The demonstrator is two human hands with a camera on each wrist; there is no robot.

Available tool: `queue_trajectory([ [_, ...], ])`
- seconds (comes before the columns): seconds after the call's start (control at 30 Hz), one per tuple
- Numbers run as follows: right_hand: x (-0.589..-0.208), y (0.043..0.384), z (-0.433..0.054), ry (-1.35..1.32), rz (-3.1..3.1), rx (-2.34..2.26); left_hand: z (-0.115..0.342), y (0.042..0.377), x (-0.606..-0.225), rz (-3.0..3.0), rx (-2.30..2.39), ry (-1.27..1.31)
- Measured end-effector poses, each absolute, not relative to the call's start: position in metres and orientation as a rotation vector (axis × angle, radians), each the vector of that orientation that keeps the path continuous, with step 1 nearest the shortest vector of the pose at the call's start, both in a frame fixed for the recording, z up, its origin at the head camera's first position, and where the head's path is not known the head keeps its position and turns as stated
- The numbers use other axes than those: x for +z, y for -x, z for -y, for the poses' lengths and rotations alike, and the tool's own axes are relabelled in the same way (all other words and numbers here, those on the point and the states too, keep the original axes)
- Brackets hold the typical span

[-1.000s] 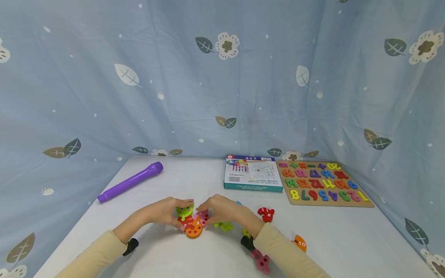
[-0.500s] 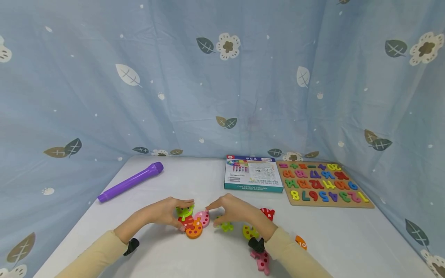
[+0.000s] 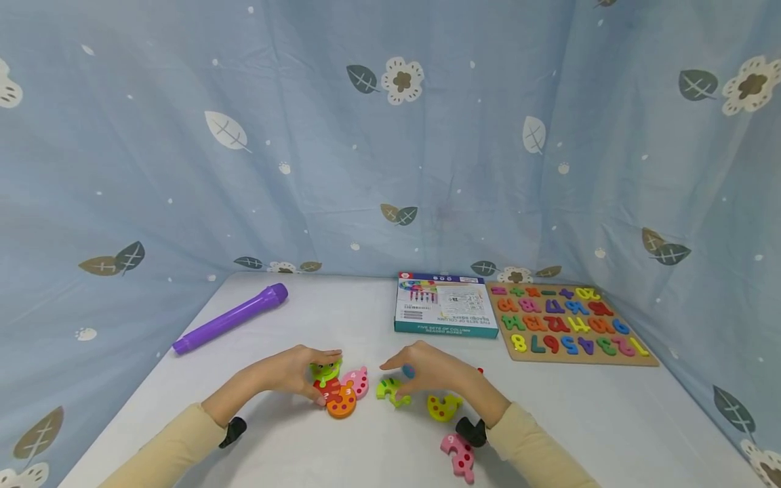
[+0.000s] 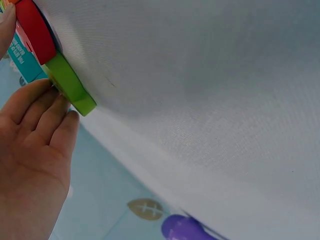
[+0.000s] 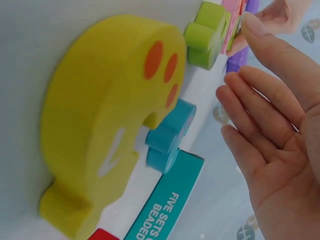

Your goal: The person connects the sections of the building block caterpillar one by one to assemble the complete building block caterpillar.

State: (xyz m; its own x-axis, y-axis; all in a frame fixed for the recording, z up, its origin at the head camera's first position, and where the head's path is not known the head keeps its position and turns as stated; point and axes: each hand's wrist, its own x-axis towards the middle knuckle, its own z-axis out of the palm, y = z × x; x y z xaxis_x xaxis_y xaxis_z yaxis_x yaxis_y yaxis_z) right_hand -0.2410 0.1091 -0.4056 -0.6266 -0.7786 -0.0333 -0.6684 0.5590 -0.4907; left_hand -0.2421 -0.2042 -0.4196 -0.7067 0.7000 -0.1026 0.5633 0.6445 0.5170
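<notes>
My left hand holds a small row of joined number puzzle pieces on the table. Its fingers touch the green head piece, and its thumb lies at the red piece. An orange spotted piece marked 3 and a pink spotted piece marked 4 are joined on. My right hand holds nothing, its thumb and fingers apart beside a loose green striped piece. A blue piece shows partly behind that hand. In the right wrist view, a yellow piece is close to the camera.
A pink piece marked 9 lies by the right wrist; a red bit shows behind the right hand. Farther back are a purple toy microphone, a flat box and a wooden number board. A patterned curtain hangs behind.
My right hand has let go of the pink piece marked 4 and moved right, over to the green striped piece. My left hand keeps its place on the joined pieces.
</notes>
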Motion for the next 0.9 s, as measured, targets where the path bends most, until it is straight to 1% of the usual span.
queue_trajectory([
  [0.33, -0.406, 0.2363, -0.1168, 1.226, -2.517, -0.658, 0.2027, 0.2451, -0.4177, -2.568, 0.639, -1.013],
  [0.9, -0.4086, 0.2346, -0.108, 1.215, -2.495, -0.533, 0.1991, 0.2489, -0.4158, -2.538, 0.621, -1.025],
])
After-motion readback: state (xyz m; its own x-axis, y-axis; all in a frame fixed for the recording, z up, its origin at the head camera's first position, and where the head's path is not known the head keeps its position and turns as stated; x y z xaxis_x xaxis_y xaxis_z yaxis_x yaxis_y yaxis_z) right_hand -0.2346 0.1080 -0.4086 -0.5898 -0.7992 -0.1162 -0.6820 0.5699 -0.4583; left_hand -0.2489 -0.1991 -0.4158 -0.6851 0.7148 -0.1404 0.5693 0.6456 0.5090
